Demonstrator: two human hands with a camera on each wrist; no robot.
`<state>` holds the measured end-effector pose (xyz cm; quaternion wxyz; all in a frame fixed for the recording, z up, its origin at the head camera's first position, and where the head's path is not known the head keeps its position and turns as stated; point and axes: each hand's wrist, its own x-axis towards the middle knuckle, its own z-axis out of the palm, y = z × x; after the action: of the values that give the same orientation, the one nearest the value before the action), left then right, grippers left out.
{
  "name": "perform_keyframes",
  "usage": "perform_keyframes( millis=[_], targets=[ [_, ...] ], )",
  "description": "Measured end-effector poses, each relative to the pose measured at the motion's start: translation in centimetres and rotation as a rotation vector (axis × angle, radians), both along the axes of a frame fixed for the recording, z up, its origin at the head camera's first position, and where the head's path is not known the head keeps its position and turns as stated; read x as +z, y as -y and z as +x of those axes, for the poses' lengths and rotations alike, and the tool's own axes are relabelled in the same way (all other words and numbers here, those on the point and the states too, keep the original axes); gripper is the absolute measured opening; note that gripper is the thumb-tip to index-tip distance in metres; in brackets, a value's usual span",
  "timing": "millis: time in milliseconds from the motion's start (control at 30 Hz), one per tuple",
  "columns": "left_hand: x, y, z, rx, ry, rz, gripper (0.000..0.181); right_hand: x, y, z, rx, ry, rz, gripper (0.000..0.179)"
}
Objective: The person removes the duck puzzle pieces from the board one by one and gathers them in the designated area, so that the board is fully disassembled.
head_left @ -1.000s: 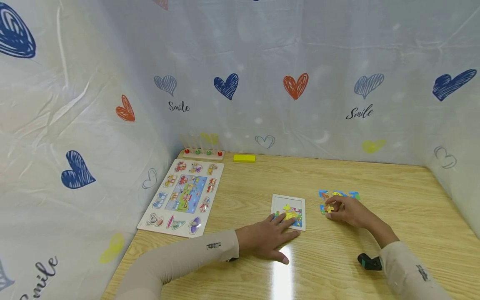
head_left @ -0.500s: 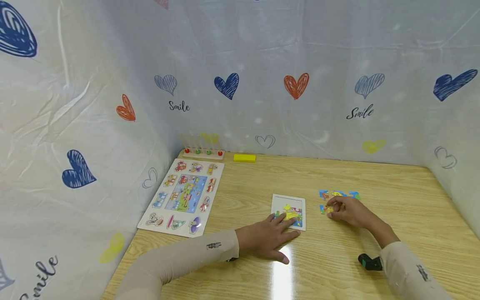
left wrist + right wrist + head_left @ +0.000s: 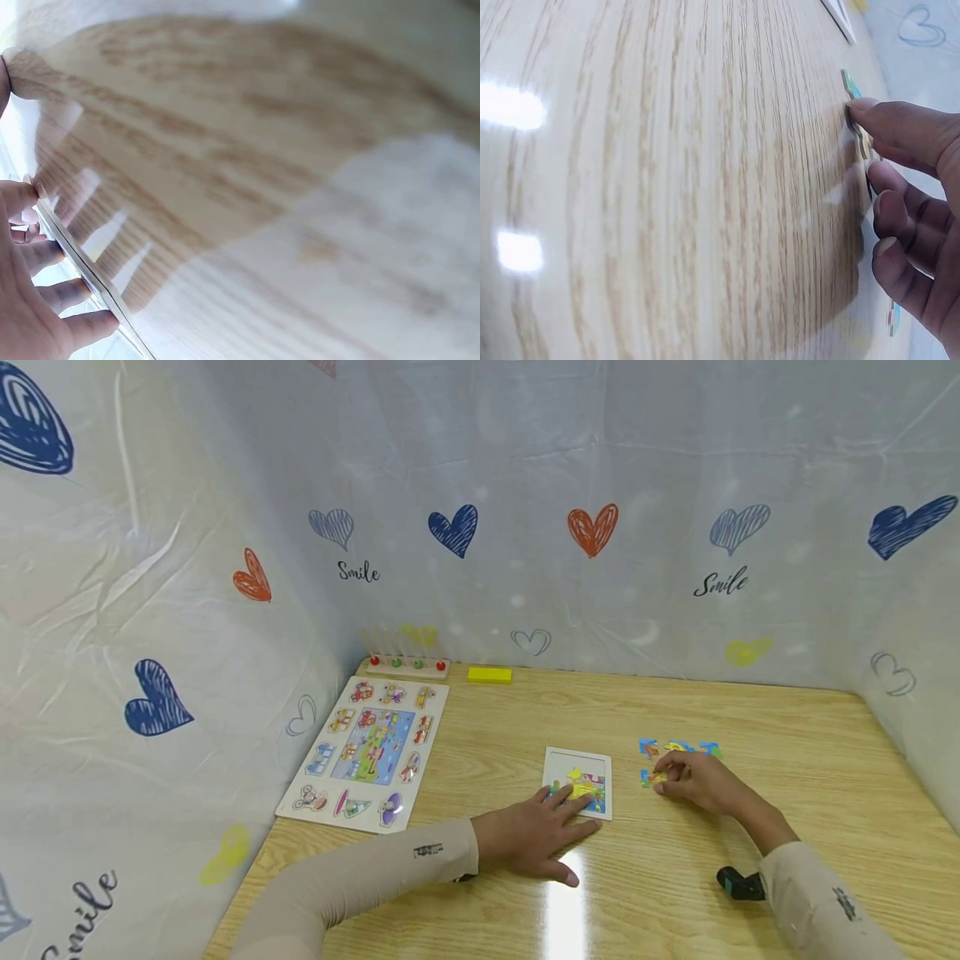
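Head view: one puzzle tray (image 3: 562, 767), pale-rimmed, flat on a wood-grain table (image 3: 795, 752); landmark for this entry. Contents: coloured fitted pieces (image 3: 593, 790) in its nearer part, partly hidden by fingers; farther part bare. Left hand (image 3: 536, 837), fingers straight and spread wide, rests across the tray's near left edge, probably to keep it from sliding. Right hand (image 3: 697, 783), to the tray's right: thumb and fingertips drawn narrow, pinching one puzzle piece (image 3: 657, 777), likely so for a grip on its thin edges. The piece sits at those fingertips, on the side of the hand that faces the tray; whether it is clear of the table cannot be told. Also right of the tray, about level with its far edge: a row of loose pieces (image 3: 679, 747), apparently laid out flat for easy reach. Left of the tray, well apart: a large picture board (image 3: 430, 711). Beyond the tray, toward its left: a yellow block (image 3: 490, 676) and, farther left, a bead stand (image 3: 408, 672).
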<state>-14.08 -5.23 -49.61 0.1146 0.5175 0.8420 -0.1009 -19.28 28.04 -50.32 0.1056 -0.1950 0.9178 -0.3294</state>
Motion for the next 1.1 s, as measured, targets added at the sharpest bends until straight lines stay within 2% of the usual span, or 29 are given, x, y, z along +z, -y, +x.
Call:
perform_keyframes(
  millis=[167,467,1100],
  targets=[
    [0.29,-0.01,-0.03,0.0,0.007,-0.011,0.084,-0.08,-0.04,-0.11,-0.002,-0.002,0.015,0.025],
    [-0.41,-0.15,-0.24,-0.002,0.007,-0.016,0.085,0.02,-0.06,-0.11,0.01,-0.018,0.022,0.024],
    [0.07,-0.02,-0.13,0.006,0.019,-0.029,0.084,0.28,0.16,-0.19,0.018,-0.029,0.042,0.024]
  ],
)
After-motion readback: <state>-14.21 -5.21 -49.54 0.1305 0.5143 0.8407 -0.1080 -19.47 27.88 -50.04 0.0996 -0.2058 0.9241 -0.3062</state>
